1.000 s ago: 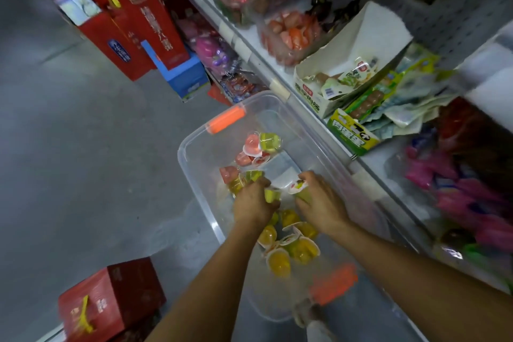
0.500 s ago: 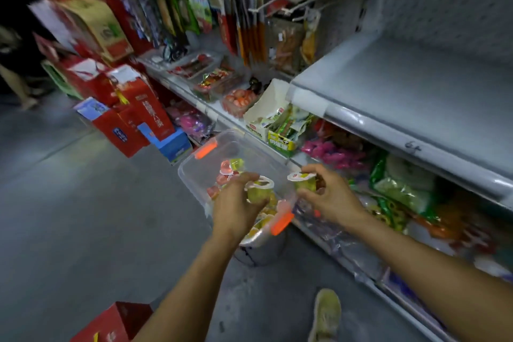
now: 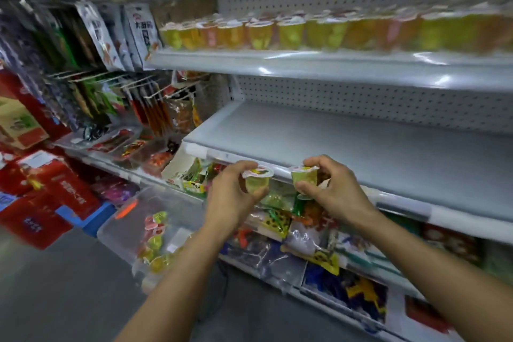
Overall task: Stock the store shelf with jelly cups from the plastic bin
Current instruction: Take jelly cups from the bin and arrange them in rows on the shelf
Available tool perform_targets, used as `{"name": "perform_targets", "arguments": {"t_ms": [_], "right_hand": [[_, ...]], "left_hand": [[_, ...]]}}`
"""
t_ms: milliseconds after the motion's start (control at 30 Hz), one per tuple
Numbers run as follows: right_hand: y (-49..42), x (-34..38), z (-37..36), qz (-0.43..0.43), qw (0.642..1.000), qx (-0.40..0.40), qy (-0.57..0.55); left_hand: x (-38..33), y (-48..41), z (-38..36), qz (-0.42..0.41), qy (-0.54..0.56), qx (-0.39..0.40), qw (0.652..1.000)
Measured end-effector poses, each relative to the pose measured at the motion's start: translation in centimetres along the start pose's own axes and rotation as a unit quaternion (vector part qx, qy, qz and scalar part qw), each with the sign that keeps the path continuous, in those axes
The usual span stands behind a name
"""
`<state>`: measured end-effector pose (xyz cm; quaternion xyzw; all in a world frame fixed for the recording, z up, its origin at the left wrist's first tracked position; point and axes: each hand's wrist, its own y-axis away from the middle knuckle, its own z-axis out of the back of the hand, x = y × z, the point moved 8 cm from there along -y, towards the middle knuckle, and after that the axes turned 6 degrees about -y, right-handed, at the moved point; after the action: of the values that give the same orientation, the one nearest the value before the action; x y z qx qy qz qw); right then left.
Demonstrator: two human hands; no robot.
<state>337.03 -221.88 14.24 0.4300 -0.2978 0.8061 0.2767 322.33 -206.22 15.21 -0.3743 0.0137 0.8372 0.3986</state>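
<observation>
Pinching jelly cups, left hand and right hand hang at the shelf lip, snack packets beneath

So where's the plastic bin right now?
Low on the left of the head view: the bin sits down in front of the bottom shelf, just right of the red boxes.

Shelf: pale painted metal, smooth and satin on top, with bright glare along its rounded front edge; back panel is perforated sheet metal, matt. Jelly cups: smooth translucent plastic with thin glossy film lids; plastic bin clear and smooth, its latch opaque orange plastic. Snack packets are shiny crinkled film, red boxes printed card with a slight sheen, floor matt grey, faintly rough.
</observation>
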Motion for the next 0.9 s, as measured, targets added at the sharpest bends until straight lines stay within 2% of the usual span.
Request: {"name": "perform_targets", "arguments": {"t_ms": [200, 533, 700, 900], "right_hand": [[5.8, 0.4, 15.4, 0.023, 0.998, -0.050, 0.036], [12.2, 1.0, 34.9, 0.067, 0.990, -0.112, 0.047], [12.2, 2.2, 41.9, 0.087, 0.982, -0.161, 0.056], [8.6, 2.6, 47.7, 0.084, 0.972, -0.218, 0.032]], "left_hand": [[-14.9, 4.1, -4.9, -0.084, 0.036, 0.020, 0.996], [-34.3, 8.1, -9.8, -0.147, 0.085, 0.017, 0.985], [-41.5, 7.4, -10.1, -0.198, 0.117, 0.004, 0.973], [-46.0, 3.3, -10.3, -0.229, 0.111, -0.012, 0.967]]}}
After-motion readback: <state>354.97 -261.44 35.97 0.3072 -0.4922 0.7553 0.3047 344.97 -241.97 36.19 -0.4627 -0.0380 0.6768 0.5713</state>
